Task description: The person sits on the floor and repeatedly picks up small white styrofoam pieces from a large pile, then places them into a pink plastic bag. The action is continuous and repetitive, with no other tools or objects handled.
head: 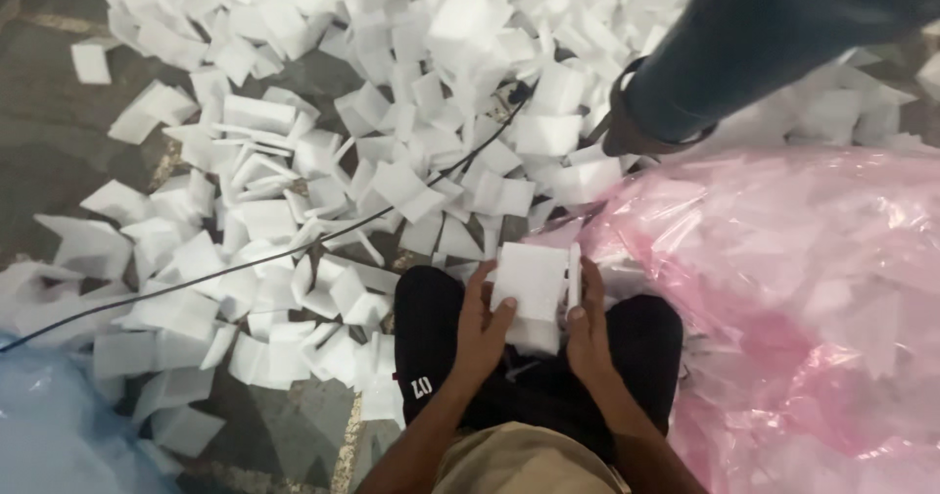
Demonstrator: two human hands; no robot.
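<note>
The biggest thing here is the spread of white foam pieces (323, 161), which covers most of the floor (59, 151) in front of the seated person. At the right lies a large pink plastic bag (783, 288), swollen and, it seems, already filled with the same pieces. A bluish bag (44, 425) shows at the lower left corner. Another person's leg and sandal (636, 127) stand at the top right, beside the pink bag. A thin black cable (323, 239) runs across the heap.

Over the person's knees, in dark trousers (431, 328), the left hand (480, 332) and the right hand (587, 332) are both closed on a small stack of foam squares (529, 293), one from each side. I judge the step as squaring up the gathered pieces. The next move asks for a firm grip, so that the thin piece at the right edge does not slip. The cable and the loose heap lie close to the reach.
</note>
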